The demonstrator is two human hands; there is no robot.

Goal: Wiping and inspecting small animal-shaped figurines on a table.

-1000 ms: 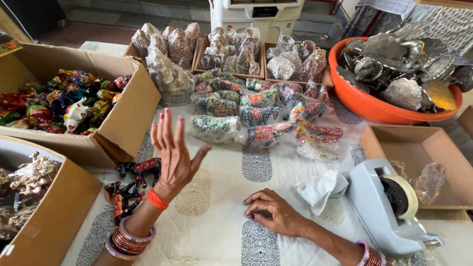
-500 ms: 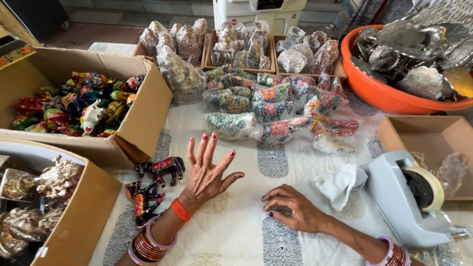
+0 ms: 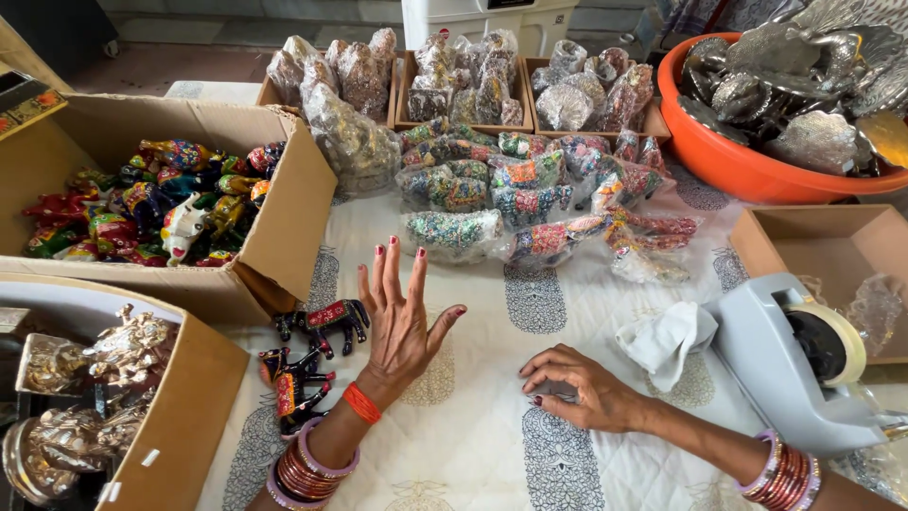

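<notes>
The left hand has come down since a second ago: then it stood raised and upright above the cloth, now it hovers lower and flatter, fingers spread wide, holding nothing. It hangs just right of the two horses, small black painted figures that lie on the counter close by the hand's wrist and remain untouched. The right hand has not moved; it rests palm down on the cloth, fingers curled over a small pale thing that cannot be made out. Beyond the left hand lies a heap of wrapped figures. Left of the horses stands a box of bright painted animals. Right of the right hand sit a white rag and a tape dispenser.
</notes>
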